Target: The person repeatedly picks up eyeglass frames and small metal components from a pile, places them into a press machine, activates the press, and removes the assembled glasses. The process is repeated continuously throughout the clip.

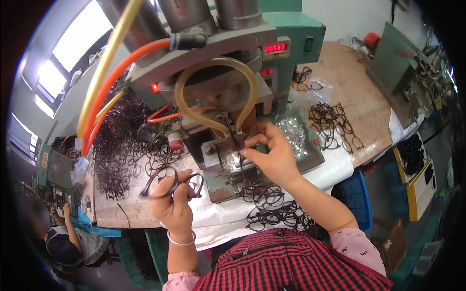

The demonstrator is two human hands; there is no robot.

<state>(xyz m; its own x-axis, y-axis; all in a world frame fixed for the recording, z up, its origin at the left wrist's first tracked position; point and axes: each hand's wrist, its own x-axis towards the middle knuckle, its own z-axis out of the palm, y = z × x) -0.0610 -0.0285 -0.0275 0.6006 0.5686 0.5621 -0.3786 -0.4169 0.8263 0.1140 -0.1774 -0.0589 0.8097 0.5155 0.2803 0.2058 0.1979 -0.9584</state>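
Observation:
My left hand (172, 200) is closed on a dark eyeglass frame (195, 186), whose rims stick out around my fingers, left of the machine's base. At the work spot of a green and grey press machine (208, 151), my right hand (273, 151) pinches a thin dark strip like an eyeglass temple (242, 164). The strip runs from under the tooling down past the front edge. My fingertips partly hide where it meets the machine. A yellowish hose loop (216, 59) hangs over the work spot, its two ends pointing down at it.
Tangled dark frames (114, 162) cover the table's left. More frames (281, 213) lie before me, and another group (332, 121) at right. Clear scraps (291, 136) cover the machine bed. A blue basket (361, 199) stands right. Another person (65, 242) sits far left.

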